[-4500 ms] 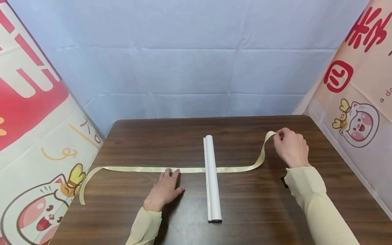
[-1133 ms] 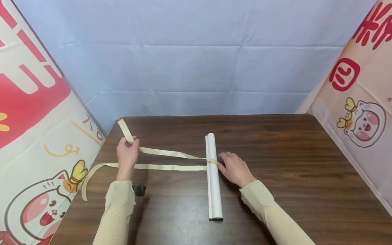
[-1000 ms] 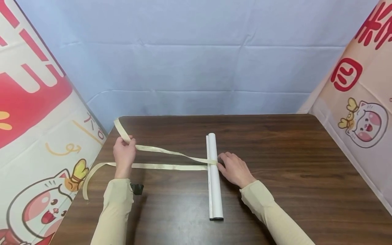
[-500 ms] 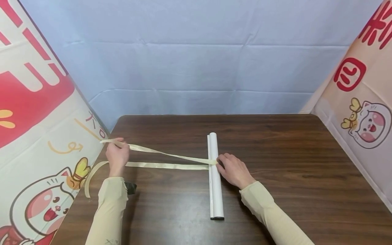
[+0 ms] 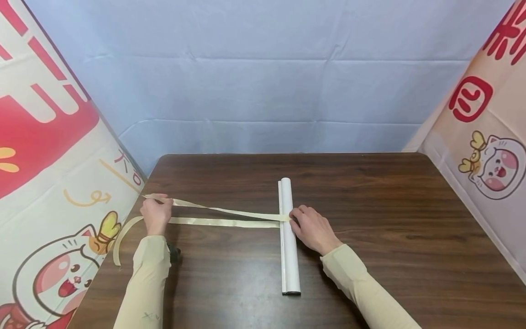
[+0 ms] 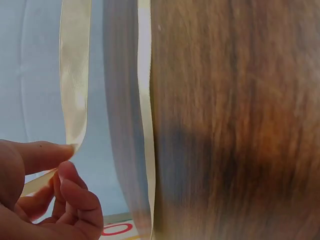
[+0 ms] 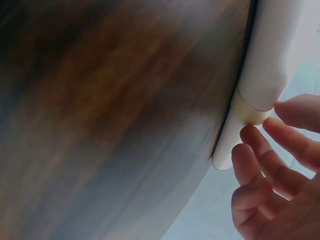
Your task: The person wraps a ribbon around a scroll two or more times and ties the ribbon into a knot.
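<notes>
A long white roll with a dark near end lies lengthwise on the table. A pale yellow satin ribbon passes under it and is folded back over its top. My left hand pinches the upper length of ribbon between thumb and index finger, near its end, raised at the table's left side. The lower length of ribbon lies flat and curls at the left edge. My right hand is at the roll's right side, its fingertips touching the ribbon band where it wraps the roll.
The brown wood-grain table reaches to a pale blue cloth backdrop. Printed cloth panels with cartoon cats stand on the left and right. A dark wrist device shows beside the left sleeve.
The ribbon's right end, earlier held by my right hand, is now brought over the roll to the left, in my left hand. That hand lately moved left and lower, pulling the ribbon straighter.
</notes>
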### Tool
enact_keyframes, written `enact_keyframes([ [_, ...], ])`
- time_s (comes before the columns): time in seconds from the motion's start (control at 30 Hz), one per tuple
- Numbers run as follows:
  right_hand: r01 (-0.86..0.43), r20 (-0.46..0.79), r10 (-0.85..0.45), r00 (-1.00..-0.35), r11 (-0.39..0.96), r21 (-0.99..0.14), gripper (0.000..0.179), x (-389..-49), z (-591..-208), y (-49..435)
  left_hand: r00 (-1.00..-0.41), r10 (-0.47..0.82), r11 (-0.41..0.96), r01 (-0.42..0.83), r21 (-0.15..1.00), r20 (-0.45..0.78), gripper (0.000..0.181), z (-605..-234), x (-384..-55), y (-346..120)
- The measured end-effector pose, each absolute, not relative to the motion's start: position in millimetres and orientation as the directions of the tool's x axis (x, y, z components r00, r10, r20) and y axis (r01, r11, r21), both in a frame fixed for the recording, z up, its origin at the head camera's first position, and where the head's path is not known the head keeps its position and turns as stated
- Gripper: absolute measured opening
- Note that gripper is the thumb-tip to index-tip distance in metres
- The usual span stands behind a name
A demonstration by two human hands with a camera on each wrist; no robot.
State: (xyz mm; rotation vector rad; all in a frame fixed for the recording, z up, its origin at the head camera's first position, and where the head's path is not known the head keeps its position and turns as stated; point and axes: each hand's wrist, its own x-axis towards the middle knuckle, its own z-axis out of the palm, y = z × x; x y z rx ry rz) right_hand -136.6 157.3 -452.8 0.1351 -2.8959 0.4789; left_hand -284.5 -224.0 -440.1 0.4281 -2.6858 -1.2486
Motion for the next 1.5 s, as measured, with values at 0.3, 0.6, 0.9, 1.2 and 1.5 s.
enact_keyframes([
  [0.3, -0.114, 0.205, -0.052, -0.977, 0.944, -0.308, 0.010, -137, -452, 154, -0.922, -0.388, 0.557, -0.243, 0.795, -0.010, 0.025, -440, -295, -233],
  [0.6, -0.103, 0.208, -0.037, -0.978, 0.942, -0.318, 0.011, -137, -452, 155, -0.870, -0.379, 0.020, -0.348, 0.937, -0.315, 0.042, -440, -307, -237],
  [0.9, -0.098, 0.212, -0.028, -0.977, 0.941, -0.325, 0.011, -136, -454, 154, -0.866, -0.340, -0.042, -0.375, 0.926, -0.366, 0.046, -434, -307, -240],
  [1.2, -0.081, 0.192, -0.014, -0.981, 0.935, -0.344, 0.017, -134, -453, 152, -0.878, -0.316, -0.133, -0.335, 0.933, -0.360, 0.011, -440, -307, -237],
  [1.5, -0.069, 0.168, -0.012, -0.986, 0.939, -0.337, 0.017, -133, -451, 151, -0.880, -0.282, -0.119, -0.363, 0.924, -0.382, 0.066, -442, -307, -241],
])
